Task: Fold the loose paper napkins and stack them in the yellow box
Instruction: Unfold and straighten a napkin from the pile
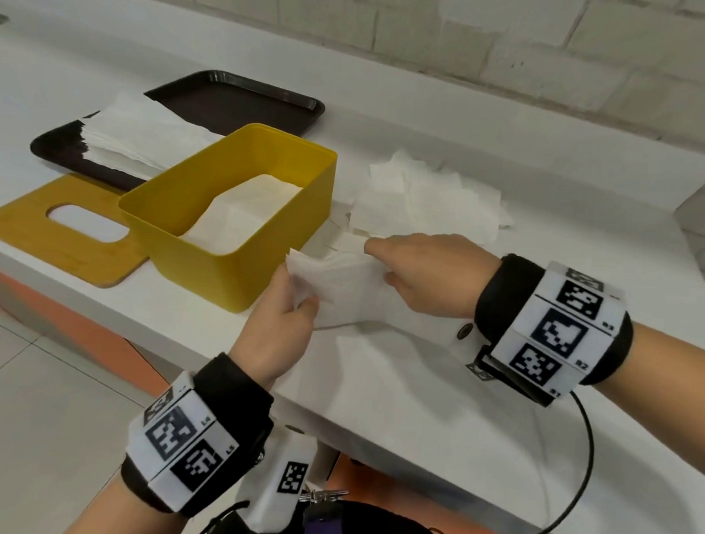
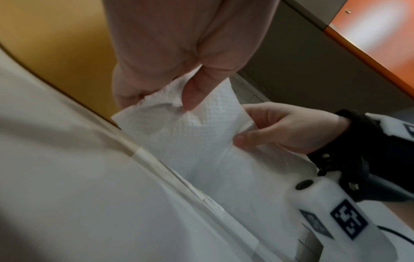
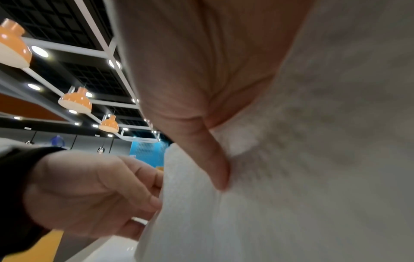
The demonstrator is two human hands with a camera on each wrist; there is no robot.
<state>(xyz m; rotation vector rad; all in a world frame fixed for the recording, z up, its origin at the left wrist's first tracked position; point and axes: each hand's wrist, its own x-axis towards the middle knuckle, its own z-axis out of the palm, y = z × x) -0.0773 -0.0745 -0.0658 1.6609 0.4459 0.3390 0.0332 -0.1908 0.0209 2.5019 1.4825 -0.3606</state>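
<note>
A white paper napkin [image 1: 341, 284] hangs just above the counter's front edge, held between both hands. My left hand [image 1: 300, 301] pinches its left edge with thumb on top; the left wrist view shows the thumb [image 2: 192, 95] pressing the napkin [image 2: 197, 131]. My right hand [image 1: 377, 264] pinches the right edge, its thumb [image 3: 212, 159] lying on the paper [image 3: 224, 221]. The yellow box [image 1: 297, 206] stands open just left of the hands, with folded napkins [image 1: 243, 216] lying flat inside. A loose heap of napkins [image 1: 432, 197] lies behind my right hand.
A dark brown tray [image 1: 237, 97] at the back left carries a thick stack of napkins [image 1: 137, 137]. The box's wooden lid [image 1: 26, 225], with an oval slot, lies flat left of the box. A tiled wall rises behind the white counter [image 1: 417, 392].
</note>
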